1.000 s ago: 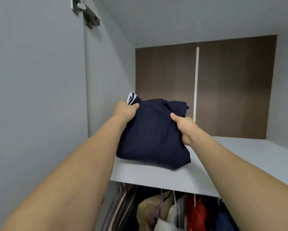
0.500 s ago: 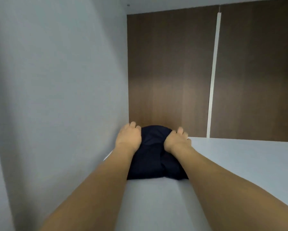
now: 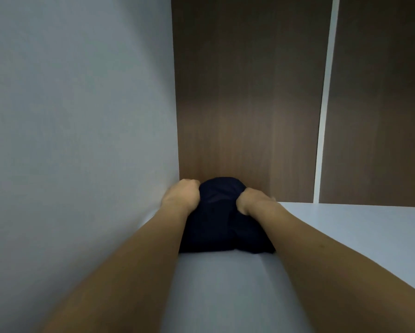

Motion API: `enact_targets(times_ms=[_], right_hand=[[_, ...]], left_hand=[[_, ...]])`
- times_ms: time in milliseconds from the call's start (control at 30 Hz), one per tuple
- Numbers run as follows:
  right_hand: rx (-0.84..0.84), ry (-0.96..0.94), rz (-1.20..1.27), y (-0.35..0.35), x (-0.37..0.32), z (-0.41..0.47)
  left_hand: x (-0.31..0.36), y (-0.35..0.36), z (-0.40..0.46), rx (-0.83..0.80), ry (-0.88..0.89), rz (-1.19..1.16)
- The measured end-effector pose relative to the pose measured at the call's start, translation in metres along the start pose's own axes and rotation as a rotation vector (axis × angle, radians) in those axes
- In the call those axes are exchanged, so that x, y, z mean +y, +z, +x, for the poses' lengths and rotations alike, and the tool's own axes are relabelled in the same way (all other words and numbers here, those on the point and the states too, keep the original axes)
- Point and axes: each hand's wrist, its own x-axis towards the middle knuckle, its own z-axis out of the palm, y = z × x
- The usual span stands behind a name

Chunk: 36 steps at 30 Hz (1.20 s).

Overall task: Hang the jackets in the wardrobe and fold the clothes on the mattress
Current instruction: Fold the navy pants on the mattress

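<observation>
A folded dark navy garment (image 3: 222,219) lies on the white top shelf (image 3: 346,236) of the wardrobe, deep in its back left corner. My left hand (image 3: 181,194) grips the garment's left side, close to the grey side wall. My right hand (image 3: 253,200) grips its right side, fingers curled into the cloth. Both forearms reach straight in over the shelf. The far edge of the garment sits near the brown back panel.
The grey side wall (image 3: 81,140) bounds the shelf on the left. A brown wood back panel (image 3: 249,104) with a white vertical strip (image 3: 325,104) closes the rear. The shelf runs on to the right of the garment.
The garment went from the shelf's front edge to the back left corner, both hands still holding it. My view has moved in closer; the hanging clothes below have left the frame.
</observation>
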Motion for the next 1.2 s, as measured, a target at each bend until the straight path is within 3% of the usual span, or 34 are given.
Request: enact_targets(times_ms=[267,400,600,767,1200], right_hand=[[0.057,-0.076,0.296,-0.028,0.030,-0.041],[0.224,-0.096,0.276,-0.067,0.075,-0.085],[0.351,-0.066,0.131,-0.105,0.136,-0.169],[0.402,-0.039,0.020,-0.126,0.187,-0.255],[0.475,0.086,0.035,-0.148,0.326,-0.507]], left_hand=[[0.009,-0.021,-0.004,-0.143,-0.018,0.125],[0.040,-0.051,-0.021,0.051,0.040,0.227],[0.128,-0.070,-0.080,0.202,0.232,0.029],[0.208,-0.086,-0.152,0.184,0.362,-0.032],[0.341,-0.122,-0.365,0.172,0.597,-0.221]])
